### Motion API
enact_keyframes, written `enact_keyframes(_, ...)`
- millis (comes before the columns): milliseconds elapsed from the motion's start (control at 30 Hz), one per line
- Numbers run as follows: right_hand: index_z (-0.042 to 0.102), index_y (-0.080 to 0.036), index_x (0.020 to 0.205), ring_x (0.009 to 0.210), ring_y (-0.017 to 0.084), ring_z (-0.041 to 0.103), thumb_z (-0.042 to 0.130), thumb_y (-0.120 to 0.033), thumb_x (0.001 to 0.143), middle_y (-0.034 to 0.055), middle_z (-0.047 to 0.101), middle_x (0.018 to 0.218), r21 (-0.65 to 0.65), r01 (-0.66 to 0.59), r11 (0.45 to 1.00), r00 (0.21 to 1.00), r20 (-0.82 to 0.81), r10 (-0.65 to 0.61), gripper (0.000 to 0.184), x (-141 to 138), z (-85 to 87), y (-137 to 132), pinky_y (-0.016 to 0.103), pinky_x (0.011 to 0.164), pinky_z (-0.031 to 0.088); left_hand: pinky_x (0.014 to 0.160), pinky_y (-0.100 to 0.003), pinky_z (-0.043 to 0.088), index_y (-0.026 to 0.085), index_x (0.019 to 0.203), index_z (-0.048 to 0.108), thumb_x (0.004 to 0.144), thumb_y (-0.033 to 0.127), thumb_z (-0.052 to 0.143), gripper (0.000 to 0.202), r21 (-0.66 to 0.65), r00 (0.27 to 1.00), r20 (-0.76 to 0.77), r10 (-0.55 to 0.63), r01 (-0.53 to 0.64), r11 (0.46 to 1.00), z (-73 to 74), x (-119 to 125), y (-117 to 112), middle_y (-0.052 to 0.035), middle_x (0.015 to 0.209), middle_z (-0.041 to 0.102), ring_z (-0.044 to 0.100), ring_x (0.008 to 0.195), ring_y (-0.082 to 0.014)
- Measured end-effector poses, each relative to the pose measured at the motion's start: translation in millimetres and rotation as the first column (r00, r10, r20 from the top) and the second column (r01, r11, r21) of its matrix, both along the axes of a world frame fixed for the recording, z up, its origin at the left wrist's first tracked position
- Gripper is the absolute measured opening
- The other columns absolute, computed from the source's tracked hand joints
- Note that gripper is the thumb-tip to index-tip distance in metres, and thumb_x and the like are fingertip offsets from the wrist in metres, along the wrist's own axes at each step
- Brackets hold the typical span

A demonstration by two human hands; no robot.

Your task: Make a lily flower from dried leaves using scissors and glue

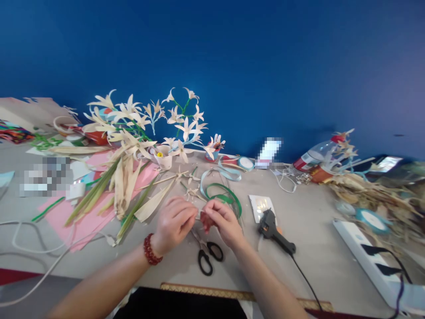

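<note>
Ruler (232, 294) runs along the table edge at 6 o'clock. Black scissors (207, 257) lie just beyond it, below both hands. Left hand (174, 223) and right hand (224, 221) are curled, fingertips pinching 1 small pale piece (198, 216) between them; can't tell what it is. Glue gun (274, 230) at 3 o'clock of the hands. Green ribbon (226, 197) at 12, pale flowers (146, 128) at 11.

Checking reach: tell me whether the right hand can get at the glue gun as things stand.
Probably yes. The glue gun lies on the table just beside the right hand, nothing between them, though that hand is pinching a small piece.
</note>
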State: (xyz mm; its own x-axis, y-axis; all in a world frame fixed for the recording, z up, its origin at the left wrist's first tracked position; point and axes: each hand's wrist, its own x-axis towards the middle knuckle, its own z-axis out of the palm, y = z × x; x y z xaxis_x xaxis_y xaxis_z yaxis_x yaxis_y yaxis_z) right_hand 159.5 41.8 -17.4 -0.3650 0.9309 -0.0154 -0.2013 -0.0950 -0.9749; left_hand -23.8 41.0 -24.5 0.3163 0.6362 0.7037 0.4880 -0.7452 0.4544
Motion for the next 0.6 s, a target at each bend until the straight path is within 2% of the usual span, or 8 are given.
enact_keyframes(67, 0.056, -0.019, 0.08, 0.052, 0.011, 0.059, 0.064, -0.039, 0.084, -0.0001, 0.065, 0.072, -0.097, -0.039, 0.995, 0.994, -0.102, 0.029, 0.022, -0.1, -0.7, -1.2, 0.02, 0.043, 0.05, 0.089, -0.042, 0.047, 0.022, 0.095, 0.063, 0.084, 0.011, 0.056, 0.017, 0.032, 1.0, -0.021, 0.007, -0.007, 0.999, 1.2, -1.6, -0.4, -0.0051, 0.087, 0.072, 0.063, 0.079, -0.0183)
enact_keyframes(167, 0.058, -0.018, 0.081, 0.051, 0.01, 0.059, 0.066, -0.039, 0.083, 0.0009, 0.066, 0.073, -0.156, -0.086, 0.984, 0.987, -0.148, 0.063, 0.022, 2.7, -0.1, -2.2, 0.018, 0.039, 0.048, 0.089, -0.042, 0.047, 0.023, 0.099, 0.064, 0.083, 0.01, 0.057, 0.021, 0.083, 0.999, -0.036, 0.012, -0.009, 0.997, 2.2, -3.7, -0.5, -0.0052, 0.089, 0.072, 0.064, 0.08, -0.0184)
enact_keyframes(300, 0.059, -0.017, 0.079, 0.048, 0.009, 0.058, 0.069, -0.033, 0.081, 0.0002, 0.066, 0.071, -0.141, -0.118, 0.983, 0.986, -0.131, 0.1, 0.019, 5.6, 0.9, -2.7, 0.016, 0.038, 0.048, 0.091, -0.043, 0.047, 0.022, 0.103, 0.064, 0.08, 0.008, 0.061, 0.028, 0.141, 0.999, -0.039, 0.0, 0.005, 0.99, -0.7, -5.4, -0.2, -0.0053, 0.092, 0.072, 0.063, 0.082, -0.0187)
enact_keyframes(367, 0.058, -0.017, 0.079, 0.048, 0.009, 0.058, 0.069, -0.032, 0.082, -0.0001, 0.066, 0.069, -0.11, -0.124, 0.986, 0.988, -0.11, 0.112, 0.019, 6.7, 1.2, -2.3, 0.016, 0.039, 0.049, 0.092, -0.043, 0.046, 0.023, 0.107, 0.064, 0.081, 0.007, 0.06, 0.031, 0.118, 1.0, 0.014, 0.001, -0.003, 0.993, -2.6, -4.9, -0.1, -0.0059, 0.096, 0.072, 0.063, 0.086, -0.0197)
enact_keyframes(433, 0.058, -0.016, 0.079, 0.049, 0.009, 0.058, 0.069, -0.032, 0.081, 0.0002, 0.065, 0.07, -0.073, -0.12, 0.99, 0.991, -0.069, 0.115, 0.02, 8.0, 1.8, -1.4, 0.018, 0.04, 0.05, 0.093, -0.043, 0.046, 0.022, 0.112, 0.062, 0.084, 0.009, 0.056, 0.031, 0.003, 0.994, 0.111, -0.002, 0.002, 1.0, -3.7, -3.6, 0.4, -0.0081, 0.101, 0.07, 0.062, 0.095, -0.0216)
enact_keyframes(500, 0.057, -0.016, 0.079, 0.05, 0.009, 0.058, 0.07, -0.034, 0.08, 0.0002, 0.064, 0.07, -0.05, -0.108, 0.993, 0.994, -0.02, 0.107, 0.022, 9.3, 2.3, -0.2, 0.018, 0.042, 0.05, 0.09, -0.039, 0.047, 0.02, 0.112, 0.062, 0.09, 0.014, 0.049, 0.027, -0.201, 0.973, 0.228, -0.032, 0.079, 0.976, -4.1, -2.0, 1.5, -0.0098, 0.103, 0.067, 0.061, 0.098, -0.0223)
enact_keyframes(533, 0.057, -0.017, 0.08, 0.05, 0.009, 0.058, 0.07, -0.035, 0.08, 0.0, 0.064, 0.07, -0.047, -0.103, 0.994, 0.995, 0.001, 0.103, 0.022, 9.8, 2.3, 0.5, 0.019, 0.042, 0.05, 0.087, -0.037, 0.048, 0.019, 0.11, 0.062, 0.092, 0.017, 0.046, 0.024, -0.316, 0.957, 0.286, -0.051, 0.144, 0.938, -4.3, -1.1, 2.2, -0.0099, 0.102, 0.066, 0.06, 0.097, -0.0218)
enact_keyframes(600, 0.056, -0.017, 0.079, 0.05, 0.009, 0.058, 0.069, -0.036, 0.079, -0.001, 0.061, 0.069, -0.04, -0.098, 0.994, 0.994, 0.037, 0.099, 0.023, 10.3, 1.6, 1.7, 0.019, 0.043, 0.05, 0.081, -0.032, 0.048, 0.017, 0.102, 0.064, 0.094, 0.024, 0.045, 0.021, -0.507, 0.917, 0.39, -0.076, 0.283, 0.815, -5.4, 0.7, 4.0, -0.0084, 0.097, 0.065, 0.06, 0.091, -0.0199)
